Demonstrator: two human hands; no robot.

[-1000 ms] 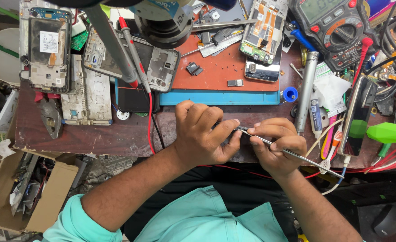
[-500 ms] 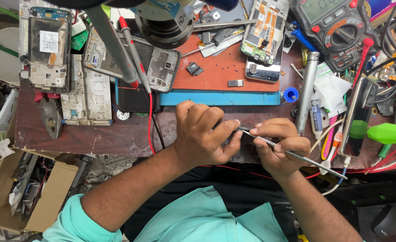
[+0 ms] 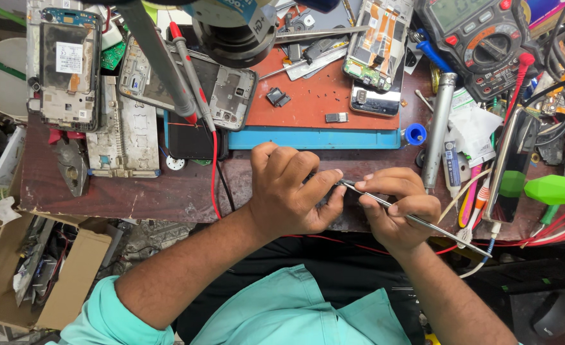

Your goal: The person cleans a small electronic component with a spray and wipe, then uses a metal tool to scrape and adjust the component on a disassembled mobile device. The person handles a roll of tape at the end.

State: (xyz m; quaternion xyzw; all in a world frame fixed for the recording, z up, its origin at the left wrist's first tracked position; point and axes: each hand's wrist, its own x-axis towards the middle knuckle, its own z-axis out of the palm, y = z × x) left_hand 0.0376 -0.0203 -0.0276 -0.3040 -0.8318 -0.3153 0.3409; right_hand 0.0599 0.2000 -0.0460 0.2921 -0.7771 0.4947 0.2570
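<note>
My left hand (image 3: 292, 191) is curled over a small dark part at the near edge of the brown workbench (image 3: 103, 191); the part itself is mostly hidden under my fingers. My right hand (image 3: 394, 207) pinches thin metal tweezers (image 3: 423, 223), whose tips reach left to the spot under my left thumb. Both hands touch each other at the fingertips. My sleeves are teal.
A red-and-blue work mat (image 3: 314, 108) lies beyond my hands with small parts on it. Opened phone frames (image 3: 65, 64) sit at the left, another phone board (image 3: 378, 51) at the top. A multimeter (image 3: 480, 45) with red probe leads, a microscope lens (image 3: 231, 29), tubes and cables crowd the right. A cardboard box (image 3: 46, 281) stands below left.
</note>
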